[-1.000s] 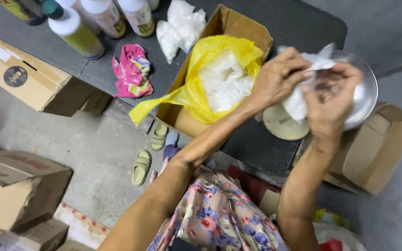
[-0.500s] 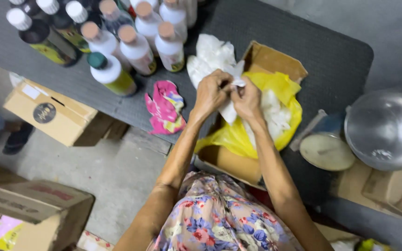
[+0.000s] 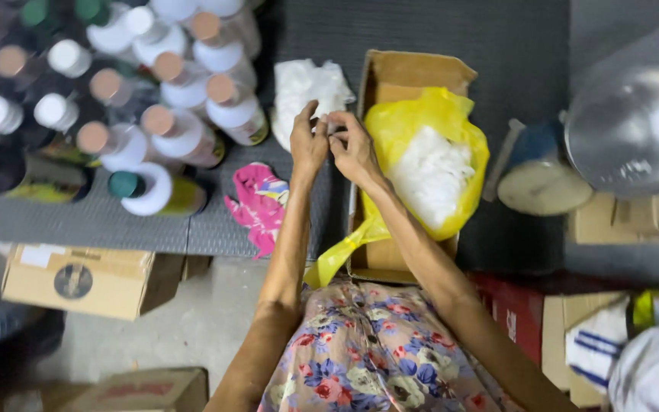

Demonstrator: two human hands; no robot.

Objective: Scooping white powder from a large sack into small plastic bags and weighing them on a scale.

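Observation:
My left hand (image 3: 308, 142) and my right hand (image 3: 352, 148) meet over the dark table, fingertips pinched together on a small white piece at the near edge of a pile of white plastic pieces (image 3: 306, 91). Just to the right stands an open cardboard box (image 3: 406, 72) lined with a yellow plastic bag (image 3: 421, 114) that holds more white pieces (image 3: 430, 172). Left of my hands lies a pink patterned cloth (image 3: 257, 206).
Several capped bottles (image 3: 177, 133) crowd the table's left side. A metal bowl (image 3: 634, 130) and a round blue tin (image 3: 539, 179) sit at the right. Cardboard boxes (image 3: 85, 278) stand on the floor below, and a red box (image 3: 512, 313) sits by my right arm.
My hands have moved left from the metal bowl, across the yellow-lined box, to the white pile beside the bottles. The view has shifted left with them.

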